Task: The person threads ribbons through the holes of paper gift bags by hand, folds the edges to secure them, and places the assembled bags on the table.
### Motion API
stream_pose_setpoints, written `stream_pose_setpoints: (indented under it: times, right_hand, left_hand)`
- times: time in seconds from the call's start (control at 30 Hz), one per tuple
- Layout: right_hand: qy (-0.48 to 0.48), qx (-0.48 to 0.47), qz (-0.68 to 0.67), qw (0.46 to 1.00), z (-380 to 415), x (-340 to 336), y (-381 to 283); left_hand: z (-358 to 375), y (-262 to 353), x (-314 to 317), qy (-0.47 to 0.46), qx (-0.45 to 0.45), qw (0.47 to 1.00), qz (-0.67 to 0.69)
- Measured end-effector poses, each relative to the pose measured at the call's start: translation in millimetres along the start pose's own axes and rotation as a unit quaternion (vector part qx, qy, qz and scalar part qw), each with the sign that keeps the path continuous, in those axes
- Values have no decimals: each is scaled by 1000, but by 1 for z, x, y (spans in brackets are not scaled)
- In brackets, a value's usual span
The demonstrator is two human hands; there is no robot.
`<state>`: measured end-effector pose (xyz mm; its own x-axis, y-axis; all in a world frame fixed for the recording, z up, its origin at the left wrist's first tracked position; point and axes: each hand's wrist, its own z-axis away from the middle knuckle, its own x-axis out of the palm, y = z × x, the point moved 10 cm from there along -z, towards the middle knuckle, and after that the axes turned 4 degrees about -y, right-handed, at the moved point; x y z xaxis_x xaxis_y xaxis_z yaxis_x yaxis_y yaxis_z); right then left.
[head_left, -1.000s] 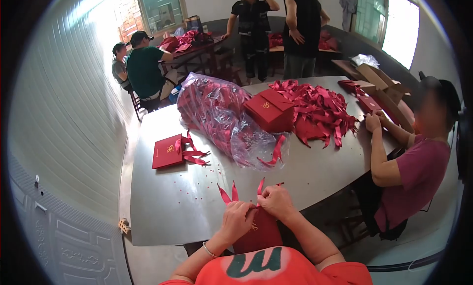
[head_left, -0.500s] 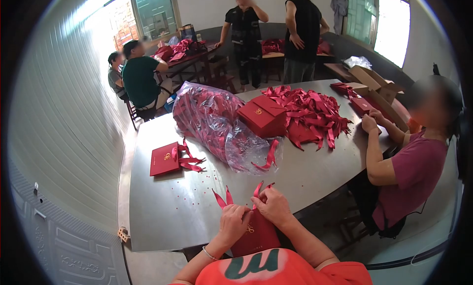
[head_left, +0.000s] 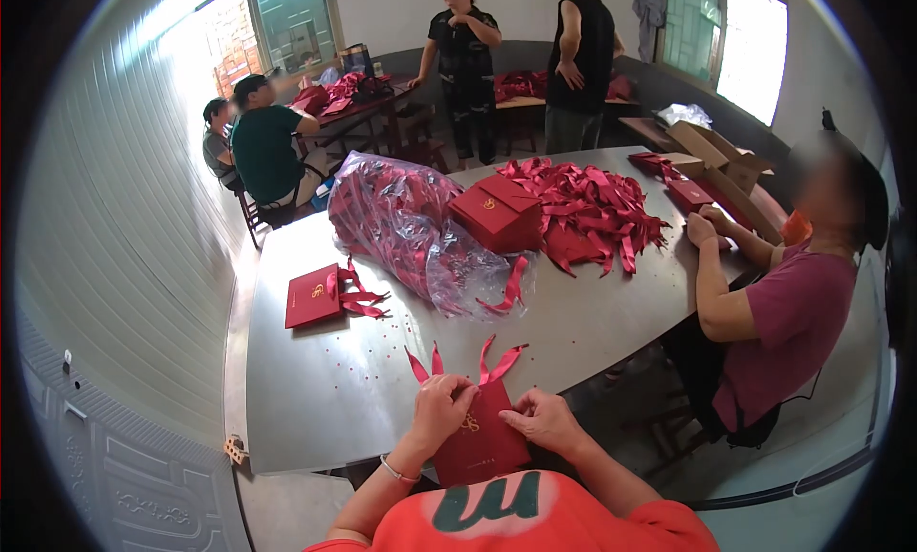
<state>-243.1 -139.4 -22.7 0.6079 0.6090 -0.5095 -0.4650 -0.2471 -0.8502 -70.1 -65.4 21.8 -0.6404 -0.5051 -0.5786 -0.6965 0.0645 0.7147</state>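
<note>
At the near edge of a grey metal table [head_left: 363,390], the left hand [head_left: 441,407] pinches the top of a flat red paper gift bag [head_left: 480,435] with gold emblem (ribbon ends sticking up), while the right hand [head_left: 543,420] grips its right side. A clear plastic sack of red bags [head_left: 406,229] lies beyond.

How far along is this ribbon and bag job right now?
Done: one bag with ribbons lies flat on the table. In hand: left hand and right hand hold a red bag with ribbon ends sticking up. Left: a ribbon pile and a full plastic sack.
</note>
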Motion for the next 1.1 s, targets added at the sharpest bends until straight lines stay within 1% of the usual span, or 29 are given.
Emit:
stream_pose_setpoints:
  times: [0.03,0.07,0.13,0.17,0.23,0.27,0.33,0.37,0.43,0.47,0.53,0.57,0.63,0.67,0.73,0.77,0.8,0.87,0.9,0.93,0.97,1.0,1.03,1.07,1.1]
  right_hand:
    - [3,-17,-27,999,0,1,-2]
    - [2,-18,-26,999,2,2,-3]
    - [-23,38,-128,991,6,10,6]
    - [-22,38,-127,991,7,9,5]
    - [-49,79,-190,977,13,16,13]
    - [-48,80,-189,978,15,15,12]
    - [-95,78,-235,964,20,25,6]
    - [-95,79,-234,964,22,26,7]
    - [-123,68,-266,954,25,35,6]
    - [-124,69,-264,954,25,38,9]
    - [-111,56,-265,956,25,41,16]
    - [-111,58,-264,956,26,41,16]
    - [-125,77,-306,940,26,43,17]
    - [-125,80,-306,940,27,43,15]
    - [-120,95,-348,925,28,43,13]
    - [-122,98,-348,924,28,44,15]
    - [-119,109,-355,921,27,44,19]
    - [-118,125,-365,915,27,44,24]
    - [-131,112,-353,919,26,43,20]
    - [-147,102,-342,922,27,43,16]
    - [-151,102,-321,929,26,43,14]
    - [-147,95,-311,934,25,42,11]
    - [-133,95,-350,922,26,43,3]
    - [-128,71,-318,937,27,36,-10]
    - [-133,61,-332,932,23,39,-7]
  left_hand:
    - [0,-1,-1,3,-5,1000,4]
    - [1,0,-2,4,-5,1000,4]
    - [1,-1,-2,-1,-19,999,28]
    - [1,0,-4,0,-18,999,28]
    - [3,-2,-2,-28,-43,997,52]
    - [3,1,-1,-29,-43,997,54]
    - [6,0,1,-26,-71,993,91]
    - [7,0,2,-26,-71,993,93]
    - [7,15,1,-8,16,1000,20]
    - [8,15,0,-7,14,1000,21]
    - [12,23,2,-21,54,998,-24]
    - [12,26,-1,-20,53,998,-22]
    - [21,56,-26,85,151,982,-74]
    - [24,59,-31,83,149,983,-72]
    - [35,57,-52,122,114,983,-76]
    - [44,59,-62,136,108,979,-104]
    - [54,57,-68,135,105,980,-104]
    - [74,22,-82,138,-24,990,16]
    - [80,17,-87,136,-30,990,16]
    - [90,-10,-79,87,-137,982,101]
    - [111,-32,-65,39,-249,950,182]
    - [117,-33,-62,6,-261,948,181]
    - [118,-37,-60,-26,-280,942,182]
    - [121,-40,-57,-10,-292,921,257]
    - [126,-48,-53,7,-311,897,315]
